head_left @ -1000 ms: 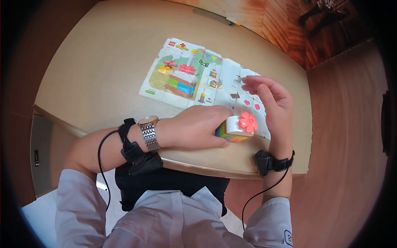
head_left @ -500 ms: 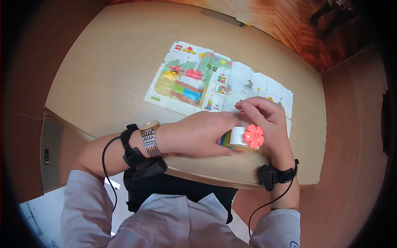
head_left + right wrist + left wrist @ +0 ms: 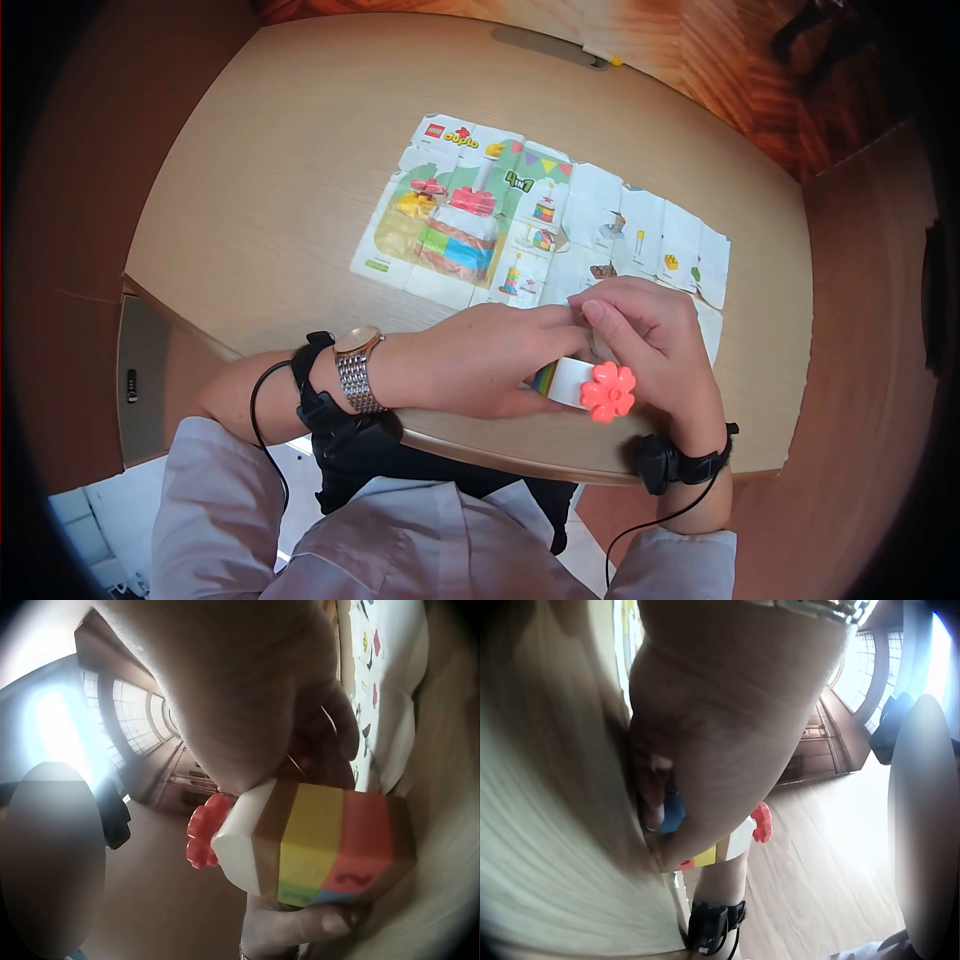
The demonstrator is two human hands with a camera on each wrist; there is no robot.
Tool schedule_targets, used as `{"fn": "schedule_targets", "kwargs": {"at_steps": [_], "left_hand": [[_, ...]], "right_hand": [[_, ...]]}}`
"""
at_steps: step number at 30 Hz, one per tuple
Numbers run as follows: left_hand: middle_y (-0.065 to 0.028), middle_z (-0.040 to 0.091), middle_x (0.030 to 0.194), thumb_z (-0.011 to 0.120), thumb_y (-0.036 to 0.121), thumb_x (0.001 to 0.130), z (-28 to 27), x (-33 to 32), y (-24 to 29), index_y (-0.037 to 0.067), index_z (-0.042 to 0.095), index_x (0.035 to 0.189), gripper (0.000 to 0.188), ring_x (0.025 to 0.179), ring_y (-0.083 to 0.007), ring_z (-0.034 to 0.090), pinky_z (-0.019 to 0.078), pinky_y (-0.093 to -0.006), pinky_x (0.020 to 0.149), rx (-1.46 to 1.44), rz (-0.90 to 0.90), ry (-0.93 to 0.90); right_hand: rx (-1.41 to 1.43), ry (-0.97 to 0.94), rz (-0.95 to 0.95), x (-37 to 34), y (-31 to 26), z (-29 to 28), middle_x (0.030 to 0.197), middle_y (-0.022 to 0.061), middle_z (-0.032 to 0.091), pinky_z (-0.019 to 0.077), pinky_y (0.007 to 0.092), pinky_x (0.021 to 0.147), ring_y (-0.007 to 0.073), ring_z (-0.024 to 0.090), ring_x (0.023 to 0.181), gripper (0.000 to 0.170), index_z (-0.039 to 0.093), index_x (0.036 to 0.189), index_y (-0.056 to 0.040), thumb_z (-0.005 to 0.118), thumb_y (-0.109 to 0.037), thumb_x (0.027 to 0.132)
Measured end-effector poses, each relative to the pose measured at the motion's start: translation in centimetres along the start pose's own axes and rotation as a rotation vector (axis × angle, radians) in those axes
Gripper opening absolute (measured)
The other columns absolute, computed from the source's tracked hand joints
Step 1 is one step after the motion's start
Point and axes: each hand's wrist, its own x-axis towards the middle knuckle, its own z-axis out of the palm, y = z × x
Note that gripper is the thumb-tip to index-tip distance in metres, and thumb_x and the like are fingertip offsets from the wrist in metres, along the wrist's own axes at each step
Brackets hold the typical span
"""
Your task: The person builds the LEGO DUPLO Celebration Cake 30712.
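My left hand [image 3: 480, 360] grips a stack of Duplo bricks low over the table near its front edge. In the right wrist view the stack shows brown layers, a yellow brick [image 3: 311, 825], a red brick [image 3: 367, 836] and a little green and blue. A white rounded brick [image 3: 570, 382] tops it, with a coral flower piece [image 3: 607, 392] on that. The left thumb [image 3: 322, 922] lies along the stack's side. Just right of the stack is my right hand [image 3: 655, 345], its fingers loosely bent, fingertips close by the left fingers. Nothing shows in its grasp.
A creased Duplo instruction sheet [image 3: 455, 245] lies on the table [image 3: 280, 170] beyond the hands, its near part hidden by them. Black wrist cameras with cables sit on both forearms, and a metal watch [image 3: 357, 370] is on the left wrist. The table's front edge runs below the hands.
My right hand has come down and in toward the left hand, from raised beside the stack. The flower faces the head camera more squarely. The left hand keeps its grip; the head view has shifted slightly.
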Motion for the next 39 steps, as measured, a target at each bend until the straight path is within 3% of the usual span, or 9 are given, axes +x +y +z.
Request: {"fn": "schedule_targets", "kwargs": {"at_steps": [14,39], "left_hand": [[-0.0104,0.062,0.126,0.084,0.018,0.086,-0.18,0.16,-0.01,0.009,0.060,0.134,0.055,0.091,-0.0289,0.072,0.0586,-0.0402,0.077,0.019,0.016,-0.018],[-0.0095,0.063,0.124,0.085,0.018,0.086,-0.25,0.37,0.07,0.011,0.061,0.132,0.052,0.088,-0.0266,0.072,0.0586,-0.0381,0.076,0.014,0.014,-0.019]], "right_hand": [[-0.055,-0.014,-0.011,-0.12,0.06,-0.22,0.083,0.0162,0.072,0.0537,0.0364,0.070,0.0304,0.069,0.074,0.019,0.077,0.106,0.0021,0.069,-0.015,0.102],[-0.080,-0.002,-0.037,-0.11,0.19,-0.38,0.085,0.0174,0.073,0.0542,0.0366,0.069,0.0306,0.070,0.074,0.020,0.077,0.106,0.0027,0.070,-0.016,0.101]]}}
